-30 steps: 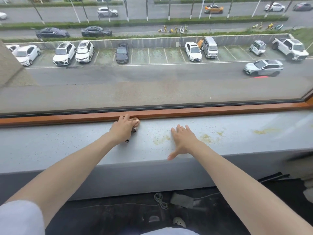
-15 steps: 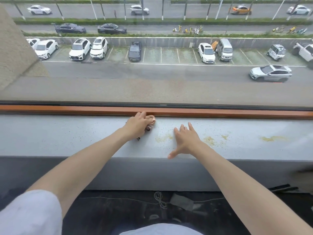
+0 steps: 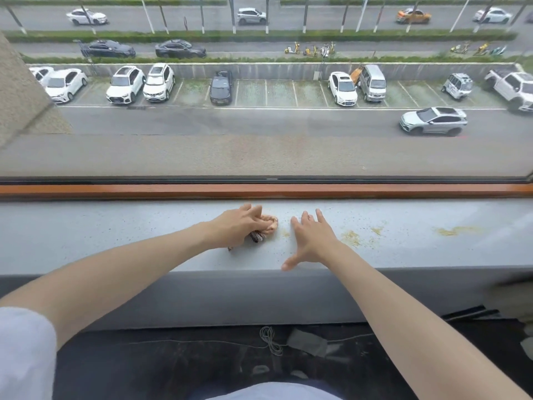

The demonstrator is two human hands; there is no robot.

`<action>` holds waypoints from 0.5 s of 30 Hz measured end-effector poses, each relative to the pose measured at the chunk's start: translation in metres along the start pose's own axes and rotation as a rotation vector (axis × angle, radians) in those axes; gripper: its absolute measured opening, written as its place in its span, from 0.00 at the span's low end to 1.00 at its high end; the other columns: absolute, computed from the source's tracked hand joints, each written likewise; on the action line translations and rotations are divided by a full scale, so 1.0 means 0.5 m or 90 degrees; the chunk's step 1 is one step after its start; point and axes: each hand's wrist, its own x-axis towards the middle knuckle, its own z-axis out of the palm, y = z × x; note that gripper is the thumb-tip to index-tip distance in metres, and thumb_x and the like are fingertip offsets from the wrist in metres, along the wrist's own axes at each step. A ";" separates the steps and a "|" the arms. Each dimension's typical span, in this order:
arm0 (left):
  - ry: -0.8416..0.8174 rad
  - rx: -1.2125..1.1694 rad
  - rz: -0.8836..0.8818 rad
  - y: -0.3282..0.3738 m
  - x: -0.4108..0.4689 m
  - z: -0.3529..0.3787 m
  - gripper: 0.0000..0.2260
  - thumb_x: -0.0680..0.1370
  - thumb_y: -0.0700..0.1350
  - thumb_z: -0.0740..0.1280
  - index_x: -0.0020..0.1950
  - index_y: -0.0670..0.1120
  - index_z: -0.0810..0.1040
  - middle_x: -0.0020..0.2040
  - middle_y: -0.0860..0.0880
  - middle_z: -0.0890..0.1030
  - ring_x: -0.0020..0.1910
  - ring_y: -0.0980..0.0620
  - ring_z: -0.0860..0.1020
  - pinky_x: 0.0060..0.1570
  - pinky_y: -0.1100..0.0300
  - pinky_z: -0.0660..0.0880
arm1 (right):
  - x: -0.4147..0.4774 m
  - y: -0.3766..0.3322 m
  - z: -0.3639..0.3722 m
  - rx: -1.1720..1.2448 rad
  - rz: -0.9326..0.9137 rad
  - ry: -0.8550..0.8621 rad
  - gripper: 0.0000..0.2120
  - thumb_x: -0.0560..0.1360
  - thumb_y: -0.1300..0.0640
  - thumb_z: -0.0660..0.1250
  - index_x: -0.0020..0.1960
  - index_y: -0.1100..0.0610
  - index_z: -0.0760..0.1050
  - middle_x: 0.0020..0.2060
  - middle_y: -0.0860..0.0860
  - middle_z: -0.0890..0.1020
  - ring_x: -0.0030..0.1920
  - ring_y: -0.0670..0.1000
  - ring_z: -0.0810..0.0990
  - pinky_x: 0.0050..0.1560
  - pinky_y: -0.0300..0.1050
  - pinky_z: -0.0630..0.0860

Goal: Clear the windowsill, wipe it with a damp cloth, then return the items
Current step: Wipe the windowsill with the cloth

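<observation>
Windowsill [image 3: 115,235] looks mid-wipe. Left hand [image 3: 236,226] curled round the bunched cloth [image 3: 268,224], pressing it down near the window frame [image 3: 144,191]. Right hand [image 3: 313,238] flat, fingers spread, empty, just right of the cloth. Yellow stains [image 3: 350,237] lie further right along the sill, beyond that hand.

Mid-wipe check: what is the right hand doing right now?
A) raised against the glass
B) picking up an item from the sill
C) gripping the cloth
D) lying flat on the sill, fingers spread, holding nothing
D: the right hand lies flat on the windowsill with fingers spread, while the left hand holds the cloth.
</observation>
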 end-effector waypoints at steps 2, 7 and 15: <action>-0.002 -0.009 0.011 -0.020 -0.004 0.003 0.32 0.72 0.30 0.58 0.72 0.55 0.66 0.58 0.47 0.67 0.57 0.47 0.66 0.38 0.59 0.63 | 0.003 0.004 0.004 0.006 0.003 -0.002 0.60 0.57 0.25 0.69 0.75 0.61 0.53 0.73 0.63 0.60 0.76 0.57 0.53 0.75 0.57 0.39; 0.083 -0.008 -0.147 -0.012 0.052 0.010 0.30 0.74 0.32 0.59 0.73 0.52 0.64 0.62 0.45 0.66 0.60 0.44 0.67 0.49 0.54 0.73 | 0.005 -0.002 0.015 0.016 0.004 -0.007 0.58 0.58 0.26 0.69 0.73 0.61 0.55 0.72 0.63 0.61 0.75 0.58 0.54 0.76 0.56 0.40; 0.070 -0.024 0.049 -0.029 -0.016 0.062 0.31 0.69 0.28 0.60 0.68 0.52 0.73 0.55 0.44 0.71 0.51 0.45 0.68 0.47 0.55 0.69 | -0.003 -0.009 0.042 0.029 0.002 -0.005 0.59 0.59 0.27 0.69 0.75 0.61 0.52 0.74 0.64 0.56 0.77 0.58 0.50 0.75 0.56 0.39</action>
